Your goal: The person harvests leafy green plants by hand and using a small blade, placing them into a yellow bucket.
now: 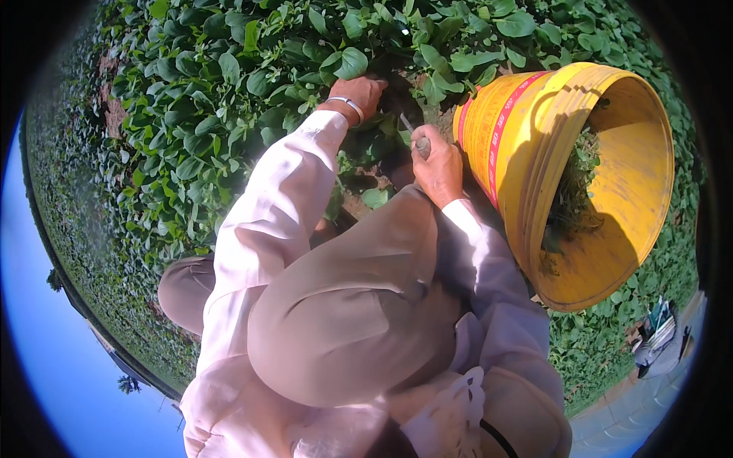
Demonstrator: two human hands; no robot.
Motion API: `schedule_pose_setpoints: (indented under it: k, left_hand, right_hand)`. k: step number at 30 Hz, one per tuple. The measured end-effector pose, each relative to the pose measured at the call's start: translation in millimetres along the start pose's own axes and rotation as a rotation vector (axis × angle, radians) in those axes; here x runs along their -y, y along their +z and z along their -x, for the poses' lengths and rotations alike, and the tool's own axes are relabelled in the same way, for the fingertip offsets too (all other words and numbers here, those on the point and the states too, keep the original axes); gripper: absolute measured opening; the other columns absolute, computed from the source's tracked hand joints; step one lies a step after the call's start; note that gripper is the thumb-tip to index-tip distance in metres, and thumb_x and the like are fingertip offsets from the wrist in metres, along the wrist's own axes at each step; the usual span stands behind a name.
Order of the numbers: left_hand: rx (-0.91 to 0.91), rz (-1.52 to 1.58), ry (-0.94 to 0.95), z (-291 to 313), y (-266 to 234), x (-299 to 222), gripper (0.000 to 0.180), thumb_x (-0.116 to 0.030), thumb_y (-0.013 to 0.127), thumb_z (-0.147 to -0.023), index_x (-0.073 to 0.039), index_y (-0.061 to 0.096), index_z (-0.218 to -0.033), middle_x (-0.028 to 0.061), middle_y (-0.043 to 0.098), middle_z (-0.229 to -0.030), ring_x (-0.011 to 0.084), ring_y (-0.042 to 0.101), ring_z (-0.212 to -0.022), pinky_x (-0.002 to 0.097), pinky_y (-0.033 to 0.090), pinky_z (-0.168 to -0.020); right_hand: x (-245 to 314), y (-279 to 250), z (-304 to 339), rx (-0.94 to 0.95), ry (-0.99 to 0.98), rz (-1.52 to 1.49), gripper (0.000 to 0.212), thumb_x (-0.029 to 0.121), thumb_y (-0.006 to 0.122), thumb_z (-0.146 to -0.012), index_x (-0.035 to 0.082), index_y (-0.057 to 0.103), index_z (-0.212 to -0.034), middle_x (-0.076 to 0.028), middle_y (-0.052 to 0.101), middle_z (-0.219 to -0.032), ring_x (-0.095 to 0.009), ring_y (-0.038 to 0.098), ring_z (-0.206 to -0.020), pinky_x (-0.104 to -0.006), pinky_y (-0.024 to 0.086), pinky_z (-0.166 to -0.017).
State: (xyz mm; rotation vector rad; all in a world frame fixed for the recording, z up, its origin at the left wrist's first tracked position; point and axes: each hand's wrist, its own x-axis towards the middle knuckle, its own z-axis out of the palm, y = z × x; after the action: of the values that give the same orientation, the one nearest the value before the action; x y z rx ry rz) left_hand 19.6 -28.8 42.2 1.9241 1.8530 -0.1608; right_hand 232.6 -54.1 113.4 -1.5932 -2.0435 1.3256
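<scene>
Leafy green plants (214, 99) cover the ground in one dense, broad-leaved bed ahead of us. One yellow plastic bucket (611, 191), round and smooth, lies tilted just beside our right hand, cut greens inside. Our right hand (437, 166) clenches one knife handle (421, 145). Our left hand (360, 93), one metal bangle (347, 104) at the wrist, reaches into the leaves; we cannot tell its grip.
</scene>
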Motion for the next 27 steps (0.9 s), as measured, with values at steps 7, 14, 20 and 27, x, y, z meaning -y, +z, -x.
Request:
schedule_pose_setpoints:
  k: [7, 14, 20, 27]
  left_hand:
    - [-0.231, 0.038, 0.071, 26, 8, 60, 0.018, -0.028, 0.056, -0.087, -0.014, 0.066, -0.094, 0.0111, 0.066, -0.086, 0.0329, 0.063, -0.084, 0.0447, 0.049, -0.069]
    - [-0.158, -0.091, -0.213, 6, 14, 39, 0.028, -0.039, 0.058, -0.086, -0.016, 0.065, -0.099, 0.0143, 0.067, -0.078, 0.0378, 0.065, -0.075, 0.0482, 0.051, -0.066]
    - [-0.115, -0.143, -0.33, -7, 31, 38, 0.036, -0.044, 0.065, -0.077, -0.014, 0.068, -0.097, 0.014, 0.068, -0.088, 0.0378, 0.066, -0.08, 0.0488, 0.052, -0.068]
    - [-0.317, 0.039, -0.252, -11, 53, 67, 0.022, -0.031, 0.06, -0.077, -0.015, 0.068, -0.091, 0.0157, 0.067, -0.085, 0.0369, 0.065, -0.08, 0.0461, 0.052, -0.07]
  right_hand:
    - [1, 2, 0, 0.112, -0.016, 0.02, 0.028, 0.008, 0.067, -0.074, 0.012, 0.054, -0.098, -0.015, 0.063, -0.065, -0.039, 0.063, -0.067, -0.0466, 0.046, -0.06]
    - [-3, 18, -17, 0.065, -0.056, 0.023, 0.027, 0.006, 0.066, -0.075, 0.013, 0.053, -0.097, -0.015, 0.064, -0.068, -0.039, 0.063, -0.068, -0.0467, 0.047, -0.06]
    - [-3, 23, -22, 0.031, -0.068, -0.067, 0.017, 0.006, 0.063, -0.08, 0.011, 0.057, -0.095, -0.02, 0.061, -0.069, -0.042, 0.061, -0.07, -0.045, 0.047, -0.059]
    - [-2, 20, -32, 0.084, 0.039, -0.116, 0.023, 0.005, 0.066, -0.076, 0.011, 0.056, -0.096, -0.018, 0.064, -0.07, -0.039, 0.063, -0.071, -0.0443, 0.049, -0.063]
